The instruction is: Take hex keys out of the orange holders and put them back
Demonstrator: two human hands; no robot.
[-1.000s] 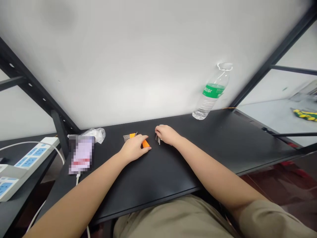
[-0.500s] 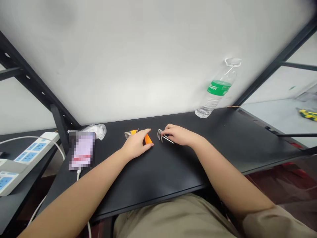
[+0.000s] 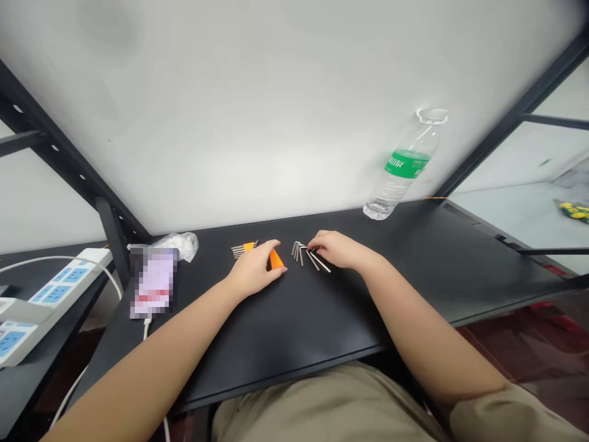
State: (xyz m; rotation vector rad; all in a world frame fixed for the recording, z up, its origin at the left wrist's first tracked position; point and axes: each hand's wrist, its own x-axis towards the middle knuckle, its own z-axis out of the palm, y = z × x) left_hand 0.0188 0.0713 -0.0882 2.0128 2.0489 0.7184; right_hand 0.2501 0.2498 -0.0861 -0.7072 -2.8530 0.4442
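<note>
My left hand [image 3: 252, 269] lies over an orange plastic holder [image 3: 277, 260], its thumb and fingers curved around it. Beyond the knuckles, an orange strip [image 3: 248, 246] with several thin metal keys [image 3: 238, 251] shows; whether it joins the orange piece is hidden by the hand. To the right, several L-shaped hex keys [image 3: 301, 255] lie side by side on the black tabletop [image 3: 294, 325]. My right hand [image 3: 335, 250] is closed at the right end of this row, fingertips on the bent end of a longer hex key [image 3: 323, 263].
A clear bottle with a green label [image 3: 407, 164] stands at the back right against the wall. On the left are a phone [image 3: 154, 279] with a white cable [image 3: 146, 328], a crumpled plastic bag [image 3: 186, 245] and a power strip [image 3: 59, 285]. Black metal frame posts [image 3: 110, 227] flank the tabletop.
My right hand has shifted slightly right with the longer hex key, and another key now shows beside it, apart from the row. My left hand has stayed on the orange holder.
</note>
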